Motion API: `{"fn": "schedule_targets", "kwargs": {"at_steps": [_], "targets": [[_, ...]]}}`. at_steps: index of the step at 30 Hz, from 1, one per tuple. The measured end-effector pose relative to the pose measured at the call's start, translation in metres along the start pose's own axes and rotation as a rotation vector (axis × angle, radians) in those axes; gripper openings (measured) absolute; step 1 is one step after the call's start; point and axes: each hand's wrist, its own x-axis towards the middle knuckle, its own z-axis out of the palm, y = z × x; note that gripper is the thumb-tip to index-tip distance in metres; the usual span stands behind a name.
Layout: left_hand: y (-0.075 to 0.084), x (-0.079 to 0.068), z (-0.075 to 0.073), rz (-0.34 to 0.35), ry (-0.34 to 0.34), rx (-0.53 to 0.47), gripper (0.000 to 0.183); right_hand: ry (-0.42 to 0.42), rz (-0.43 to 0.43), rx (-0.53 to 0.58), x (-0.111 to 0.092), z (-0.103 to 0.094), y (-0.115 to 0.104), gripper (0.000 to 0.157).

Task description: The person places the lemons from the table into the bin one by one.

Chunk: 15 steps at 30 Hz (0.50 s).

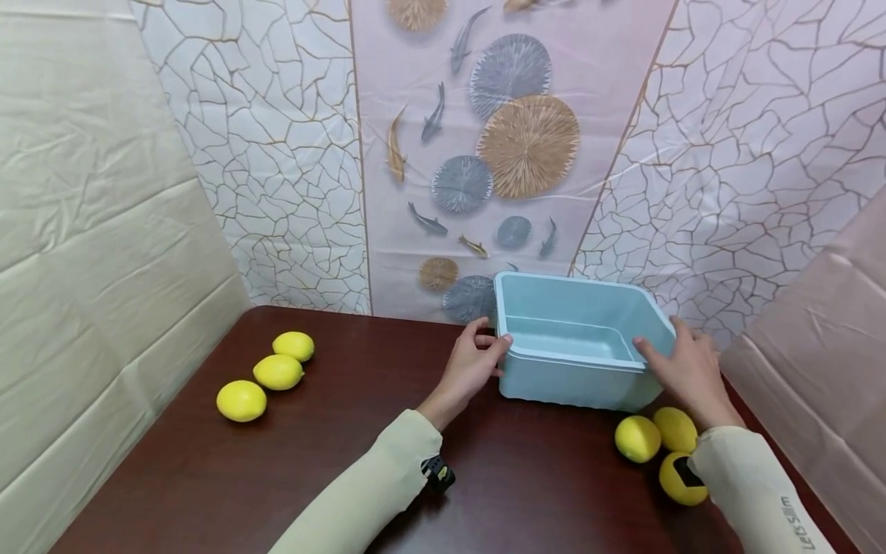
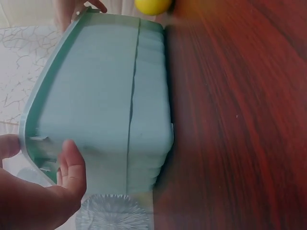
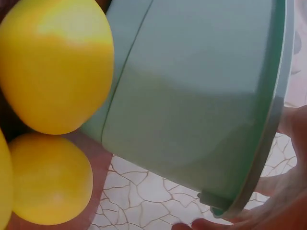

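Note:
A light blue plastic bin (image 1: 574, 381) stands on the dark table at the back right, with nothing inside it. My left hand (image 1: 465, 368) grips its left end, thumb at the rim and fingers along the outer wall (image 2: 91, 86). At the opposite end my right hand (image 1: 692, 377) holds the rim, thumb over the inner side and fingers outside. Three lemons, one of them a yellow lemon (image 1: 637, 439) in front of the bin, lie beneath and beside my right wrist. One is partly covered by the sleeve and a black wrist device.
Three more lemons, the middle lemon (image 1: 278, 372) among them, lie in a slanting row on the left of the reddish-brown table (image 1: 332, 462). Patterned cloth (image 1: 298, 154) hangs close behind the table, and pale cloth walls flank both sides.

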Motion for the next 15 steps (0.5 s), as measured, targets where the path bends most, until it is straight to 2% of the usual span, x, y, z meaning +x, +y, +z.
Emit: {"fn": "schedule_targets", "kwargs": {"at_steps": [4, 8, 15], "targets": [[0.001, 0.003, 0.002, 0.041, 0.013, 0.026, 0.081, -0.055, 0.013, 0.000, 0.008, -0.004, 0.003, 0.095], [0.000, 0.007, 0.003, 0.063, -0.007, 0.026, 0.080, -0.084, 0.028, 0.023, 0.010, -0.003, 0.007, 0.099], [-0.005, 0.013, 0.001, 0.052, -0.065, -0.095, 0.065, -0.038, 0.041, 0.038, 0.013, 0.005, 0.013, 0.096]]}}
